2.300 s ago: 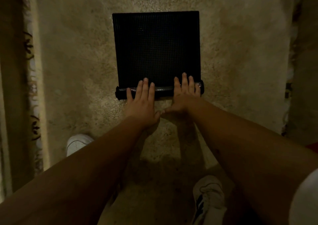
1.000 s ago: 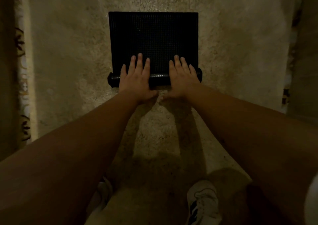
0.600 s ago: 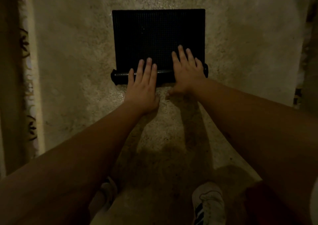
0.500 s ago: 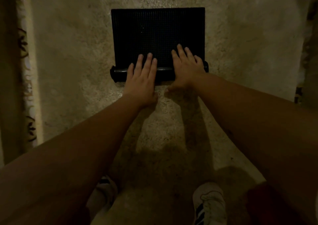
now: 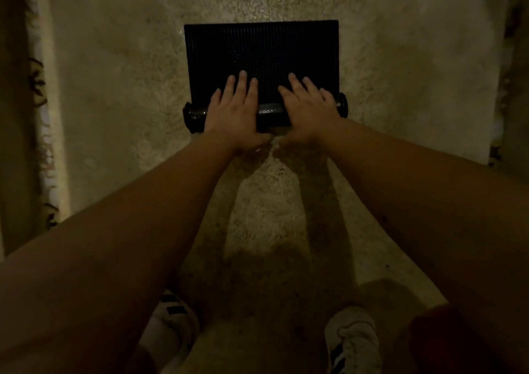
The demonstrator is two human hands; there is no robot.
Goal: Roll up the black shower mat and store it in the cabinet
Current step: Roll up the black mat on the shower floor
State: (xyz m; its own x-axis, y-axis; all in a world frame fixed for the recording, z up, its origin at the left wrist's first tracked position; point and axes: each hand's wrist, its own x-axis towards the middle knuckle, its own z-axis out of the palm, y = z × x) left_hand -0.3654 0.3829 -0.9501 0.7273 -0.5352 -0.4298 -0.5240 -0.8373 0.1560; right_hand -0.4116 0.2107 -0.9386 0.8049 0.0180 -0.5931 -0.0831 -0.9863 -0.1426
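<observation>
Both palms flat, fingers spread, unclenched: left hand (image 5: 234,107) and right hand (image 5: 307,107) press the mat (image 5: 262,50)'s rolled edge; flat part toward 12 o'clock on carpet (image 5: 114,87).

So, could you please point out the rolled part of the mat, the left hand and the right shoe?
rolled part of the black shower mat (image 5: 270,113), head view, bare stretch between the hands
left hand (image 5: 234,110), head view, back of the hand
right shoe (image 5: 353,342), head view, laced top
</observation>
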